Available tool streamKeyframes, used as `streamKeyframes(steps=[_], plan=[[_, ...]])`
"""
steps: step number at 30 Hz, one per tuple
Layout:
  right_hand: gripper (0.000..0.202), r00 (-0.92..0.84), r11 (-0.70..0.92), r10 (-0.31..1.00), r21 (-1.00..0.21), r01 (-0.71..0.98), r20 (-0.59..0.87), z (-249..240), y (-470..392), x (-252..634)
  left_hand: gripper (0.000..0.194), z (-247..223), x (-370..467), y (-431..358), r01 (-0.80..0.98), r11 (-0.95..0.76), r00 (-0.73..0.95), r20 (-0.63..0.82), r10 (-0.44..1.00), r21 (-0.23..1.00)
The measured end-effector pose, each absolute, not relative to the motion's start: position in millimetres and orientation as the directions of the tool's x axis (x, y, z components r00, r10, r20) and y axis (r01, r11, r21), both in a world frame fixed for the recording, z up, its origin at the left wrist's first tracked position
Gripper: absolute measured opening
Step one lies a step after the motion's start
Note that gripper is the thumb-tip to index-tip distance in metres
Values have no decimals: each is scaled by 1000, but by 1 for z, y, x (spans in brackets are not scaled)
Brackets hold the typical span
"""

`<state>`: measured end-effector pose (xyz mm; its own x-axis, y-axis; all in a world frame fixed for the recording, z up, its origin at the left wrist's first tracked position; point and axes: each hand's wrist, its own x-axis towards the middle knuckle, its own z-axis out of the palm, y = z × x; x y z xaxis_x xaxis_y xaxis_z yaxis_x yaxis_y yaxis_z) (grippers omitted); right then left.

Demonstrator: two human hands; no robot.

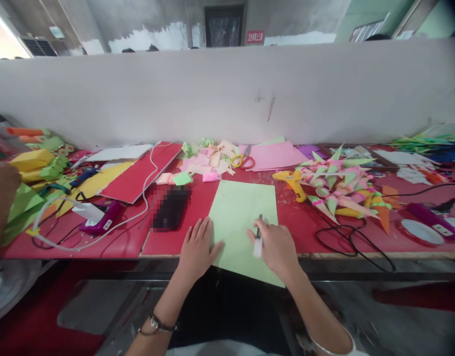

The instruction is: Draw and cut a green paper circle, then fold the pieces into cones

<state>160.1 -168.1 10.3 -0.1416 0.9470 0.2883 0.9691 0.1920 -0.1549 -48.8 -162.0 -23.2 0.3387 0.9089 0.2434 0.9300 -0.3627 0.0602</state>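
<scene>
A pale green sheet of paper (242, 207) lies on the red table, its near corner hanging over the front edge. Flat on the sheet's left edge and the table beside it rests my left hand (198, 247), fingers spread, holding nothing. My right hand (277, 244) is over the right part of the sheet, its fingers closed round a pen (257, 243) with a dark upper end and a whitish lower part. Left of the sheet is a dark phone (170, 210), partly pixelated.
Scissors (243, 160) and pink paper (275, 155) lie behind the sheet. A yellow glue gun (295, 184) sits to the right, beside paper cones (335, 183) and a black cable. Red board (142, 173) and a purple power strip (101, 219) are left. Another person's hand (3, 193) is far left.
</scene>
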Motion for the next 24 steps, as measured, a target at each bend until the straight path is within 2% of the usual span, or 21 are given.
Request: streamKeyframes(steps=[3,5,8,11,14,17,20,24], plan=[[22,-163,260,919,-241,935,360,3,-162,170,58,-19,-60,-150,909,-415,397,199,896,51],[23,-196,309,899,-250,918,391,-5,-160,176,59,-15,-65,-144,901,-431,417,188,889,41],[23,-217,328,911,-296,897,350,-10,-159,183,53,-11,-66,-144,925,-380,365,237,900,19],[28,-130,275,942,-493,825,308,1,-153,186,51,-13,-61,-151,937,-349,332,256,908,20],[34,-56,273,953,-765,583,297,13,-135,183,64,-20,-58,-157,927,-375,358,238,903,30],[36,-58,194,981,-957,214,186,16,-106,171,71,-25,-61,-154,916,-399,384,206,900,33],[33,-129,45,991,-999,12,43,9,-76,153,73,-21,-67,-143,899,-434,425,132,896,54],[26,-126,5,992,-1000,9,4,-6,-51,139,76,-15,-74,-132,879,-468,463,70,884,90]])
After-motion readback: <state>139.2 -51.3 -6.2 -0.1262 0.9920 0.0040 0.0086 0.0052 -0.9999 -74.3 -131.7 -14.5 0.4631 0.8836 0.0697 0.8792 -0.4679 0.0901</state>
